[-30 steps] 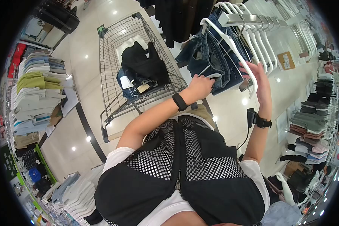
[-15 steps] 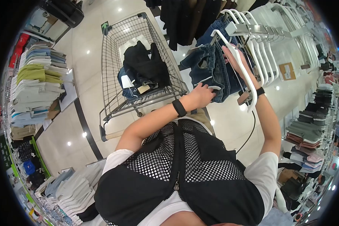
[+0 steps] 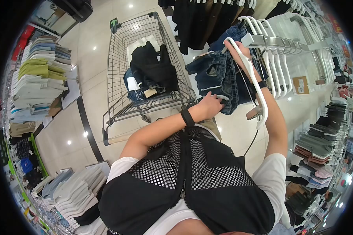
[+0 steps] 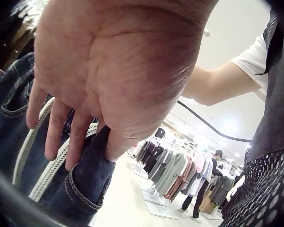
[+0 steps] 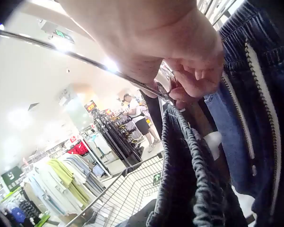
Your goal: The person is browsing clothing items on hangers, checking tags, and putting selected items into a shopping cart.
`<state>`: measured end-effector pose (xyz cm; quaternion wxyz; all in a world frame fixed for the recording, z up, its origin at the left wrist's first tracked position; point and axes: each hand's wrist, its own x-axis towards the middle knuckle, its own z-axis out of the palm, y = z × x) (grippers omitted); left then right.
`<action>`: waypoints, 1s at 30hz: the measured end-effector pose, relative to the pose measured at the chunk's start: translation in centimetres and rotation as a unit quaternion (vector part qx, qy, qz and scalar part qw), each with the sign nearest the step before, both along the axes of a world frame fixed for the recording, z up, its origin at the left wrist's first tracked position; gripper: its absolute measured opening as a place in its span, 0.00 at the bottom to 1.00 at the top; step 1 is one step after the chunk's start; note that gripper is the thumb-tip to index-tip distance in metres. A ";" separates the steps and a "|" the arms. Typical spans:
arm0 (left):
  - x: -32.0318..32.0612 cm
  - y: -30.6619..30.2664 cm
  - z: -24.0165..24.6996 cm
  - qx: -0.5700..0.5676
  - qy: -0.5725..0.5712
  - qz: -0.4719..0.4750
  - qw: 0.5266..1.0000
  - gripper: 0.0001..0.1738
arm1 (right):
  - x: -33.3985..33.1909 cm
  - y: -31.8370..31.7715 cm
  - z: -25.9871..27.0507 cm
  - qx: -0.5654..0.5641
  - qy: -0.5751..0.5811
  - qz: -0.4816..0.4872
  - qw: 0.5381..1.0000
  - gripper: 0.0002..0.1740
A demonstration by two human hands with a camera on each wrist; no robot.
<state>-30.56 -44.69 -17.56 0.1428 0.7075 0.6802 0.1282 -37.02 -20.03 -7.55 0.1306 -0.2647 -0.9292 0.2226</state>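
Note:
In the head view, dark blue jeans (image 3: 211,74) hang beside a white hanger (image 3: 258,88). The left hand (image 3: 210,105) pinches their near waistband edge; its wrist view shows the left hand (image 4: 118,66) with thumb and fingers either side of the denim (image 4: 87,182), over a white drawstring (image 4: 26,149). At the hanger's far end is the right hand (image 3: 240,54). From its own wrist, the right hand (image 5: 180,45) has curled fingers gripping around the clip where the metal bar meets the elastic waistband (image 5: 199,165). The near clip (image 3: 253,113) holds no cloth.
A wire cart (image 3: 110,74) with black clothing (image 3: 155,68) and denim stands left. More white hangers (image 3: 288,84) hang from a metal rail (image 3: 276,42). Clothes racks (image 3: 37,94) line the left side; folded-looking garments (image 3: 315,137) are at right. A brown tag (image 3: 301,85) lies beyond the hangers.
The right hand has moved from the hanger's near end to its far end, and its fingers have curled there. The left hand has stayed at the waistband as the view shifted.

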 end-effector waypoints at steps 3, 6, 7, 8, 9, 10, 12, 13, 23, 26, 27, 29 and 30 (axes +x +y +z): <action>0.0 0.0 0.3 -0.014 0.000 0.000 1.000 0.23 | 0.8 -0.9 0.9 -0.052 0.035 0.014 0.998 0.36; -0.1 0.0 0.4 -0.022 0.002 0.005 1.000 0.23 | 1.1 -1.3 1.7 -0.080 0.042 0.033 0.995 0.35; -0.1 0.0 0.5 -0.029 0.001 0.008 1.000 0.23 | 1.2 -1.2 1.6 -0.079 0.042 0.031 0.996 0.35; -0.1 0.1 0.6 -0.027 0.001 0.006 1.000 0.23 | 1.3 -1.2 1.5 -0.098 0.069 0.028 0.992 0.34; -0.1 0.2 0.4 -0.033 0.005 0.006 0.999 0.23 | 1.3 -1.6 1.9 -0.117 0.096 0.025 0.988 0.33; 0.0 0.3 0.3 -0.038 0.009 0.005 0.999 0.23 | 1.3 -1.0 1.0 -0.116 0.096 0.024 0.988 0.33; 0.0 0.3 0.1 -0.026 0.007 0.008 1.000 0.22 | 0.9 -0.5 0.2 -0.154 0.128 0.011 0.980 0.29; 0.0 0.2 0.1 -0.014 0.005 0.012 1.000 0.20 | 0.9 -0.5 0.4 -0.153 0.128 0.012 0.980 0.29; -1.4 -0.7 -0.1 0.036 -0.051 0.093 0.994 0.13 | 1.3 0.0 0.7 -0.250 0.041 -0.071 0.965 0.25; -1.9 -1.0 1.3 0.078 -0.145 0.112 0.980 0.17 | 1.6 0.3 0.5 -0.269 0.039 -0.059 0.961 0.25; -1.9 -1.0 1.6 0.076 -0.145 0.115 0.980 0.17 | 1.7 0.5 0.3 -0.275 0.038 -0.055 0.959 0.25; -1.5 -0.8 2.1 0.066 -0.211 0.117 0.968 0.21 | 2.6 -1.2 1.1 -0.335 0.099 -0.041 0.936 0.19; -1.2 -0.8 2.0 0.070 -0.267 0.134 0.952 0.23 | 3.2 -2.6 2.1 -0.352 0.118 -0.042 0.927 0.18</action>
